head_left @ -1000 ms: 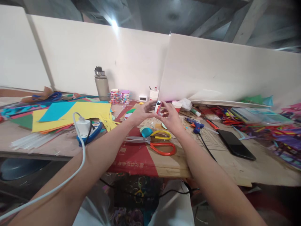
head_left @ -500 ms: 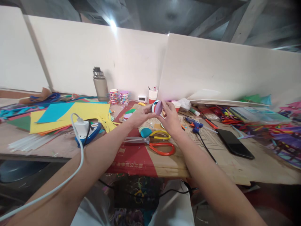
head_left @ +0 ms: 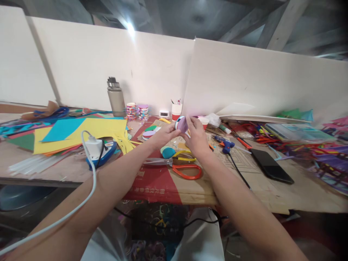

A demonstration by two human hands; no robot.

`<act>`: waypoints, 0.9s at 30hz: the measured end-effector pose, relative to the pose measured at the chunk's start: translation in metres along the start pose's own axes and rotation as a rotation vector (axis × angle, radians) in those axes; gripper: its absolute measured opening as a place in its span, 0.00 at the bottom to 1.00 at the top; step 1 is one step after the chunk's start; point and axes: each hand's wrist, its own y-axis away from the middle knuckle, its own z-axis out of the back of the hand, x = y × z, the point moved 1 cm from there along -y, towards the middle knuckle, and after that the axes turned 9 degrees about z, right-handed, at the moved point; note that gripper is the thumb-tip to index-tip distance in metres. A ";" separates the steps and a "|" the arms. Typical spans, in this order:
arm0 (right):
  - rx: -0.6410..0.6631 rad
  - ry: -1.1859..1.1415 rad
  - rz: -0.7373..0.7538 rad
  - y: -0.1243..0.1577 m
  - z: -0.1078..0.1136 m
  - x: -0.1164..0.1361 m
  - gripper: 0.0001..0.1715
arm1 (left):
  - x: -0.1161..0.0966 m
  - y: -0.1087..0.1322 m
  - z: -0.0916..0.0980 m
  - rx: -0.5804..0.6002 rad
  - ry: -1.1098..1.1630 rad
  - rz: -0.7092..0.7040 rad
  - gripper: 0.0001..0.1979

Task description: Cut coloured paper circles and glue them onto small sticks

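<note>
Above the middle of the table I hold a short round paper piece (head_left: pixel 183 124) with a purple disc face and a white, red and dark side band. My left hand (head_left: pixel 166 136) is closed on its left side, thumb below. On the right, the fingers of my right hand (head_left: pixel 197 137) press against the purple face and its edge, hiding part of it. Beneath my hands lie scissors (head_left: pixel 187 172) with orange and yellow handles, and round teal paper pieces (head_left: pixel 168 152). A similar purple-topped round piece (head_left: pixel 148 135) sits left of my hands.
A blue glue gun (head_left: pixel 227 145) and a black phone (head_left: pixel 271 166) lie to the right. Yellow paper sheets (head_left: pixel 106 127), a plugged-in power strip (head_left: pixel 104 154) and a bottle (head_left: pixel 116 98) are leftward. A white cable (head_left: pixel 94 181) crosses my left forearm. Paper cups (head_left: pixel 176 111) stand behind.
My hands stay nearly in place around the paper piece. My left thumb and the right fingers have shifted slightly on it, and its purple face has turned a little more toward me.
</note>
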 end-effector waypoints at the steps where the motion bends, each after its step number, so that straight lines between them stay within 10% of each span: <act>1: -0.002 0.005 0.000 0.000 0.000 0.000 0.45 | 0.002 0.000 0.000 0.003 0.026 0.007 0.26; 27: -0.007 -0.380 -0.275 -0.004 0.007 0.006 0.43 | -0.010 0.001 0.001 -0.049 0.163 -0.010 0.36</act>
